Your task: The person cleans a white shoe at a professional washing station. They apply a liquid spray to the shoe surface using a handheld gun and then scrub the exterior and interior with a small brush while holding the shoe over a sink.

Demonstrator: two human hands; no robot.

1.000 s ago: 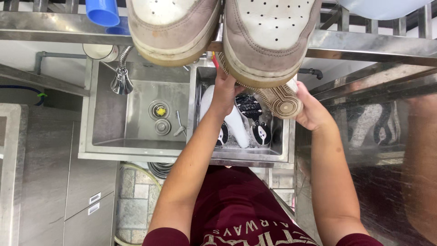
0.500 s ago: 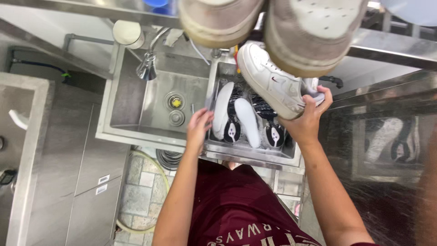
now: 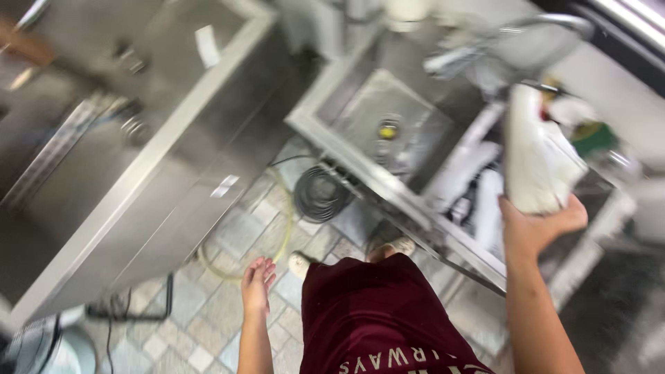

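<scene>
Right hand (image 3: 537,228) grips a white shoe (image 3: 535,156) from below, thumb and fingers pinching its lower end, and holds it upright above the right basin of a steel sink (image 3: 332,149). More white shoes (image 3: 478,190) lie in that basin (the blur hides how many). The left basin shows a bare metal floor with a drain (image 3: 388,129), and a tap (image 3: 485,52) arches over it. Left hand (image 3: 257,282) hangs at the person's side over the tiled floor (image 3: 228,235), fingers loosely spread, holding nothing and touching nothing. A coiled hose (image 3: 322,194) lies on the floor under the sink's front edge. A steel counter (image 3: 111,180) stands to the left, well apart from both hands. The person wears a dark red garment (image 3: 377,318).
</scene>
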